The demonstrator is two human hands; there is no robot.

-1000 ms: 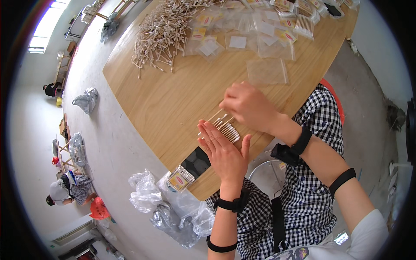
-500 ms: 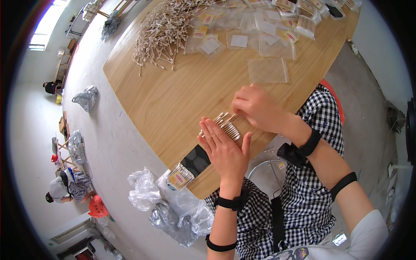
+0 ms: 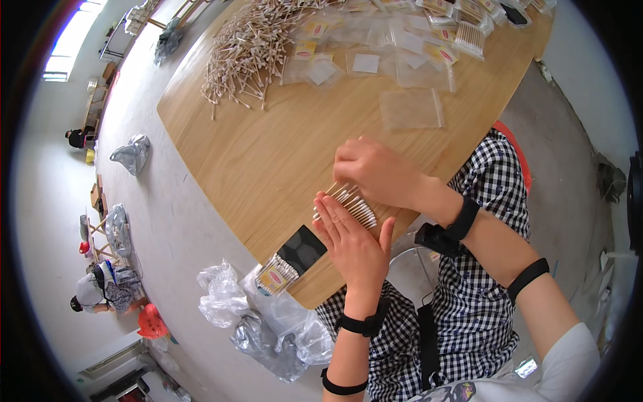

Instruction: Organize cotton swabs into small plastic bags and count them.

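Observation:
A row of cotton swabs (image 3: 362, 209) lies side by side on the wooden table, near its edge. My left hand (image 3: 351, 238) rests flat over the row, fingers stretched out and thumb apart, hiding part of it. At the far end of the row, my right hand (image 3: 375, 171) has its fingers pinched together around a cotton swab, whose end is mostly hidden by the fingertips. Left of my left hand lies a dark flat panel (image 3: 305, 246), and beside it at the table edge sits a packet of swabs (image 3: 277, 273) with a yellow label.
A big heap of loose swabs (image 3: 244, 50) covers the far left of the table. Clear bags with cards (image 3: 365, 63) and filled packets (image 3: 470, 39) lie along the far side. A clear bag (image 3: 412, 109) lies nearer. Crumpled plastic (image 3: 268, 328) is below the table's left corner.
My right hand has moved left along the far ends of the swabs, still pinched. My left hand has shifted slightly right and down, staying flat on the row.

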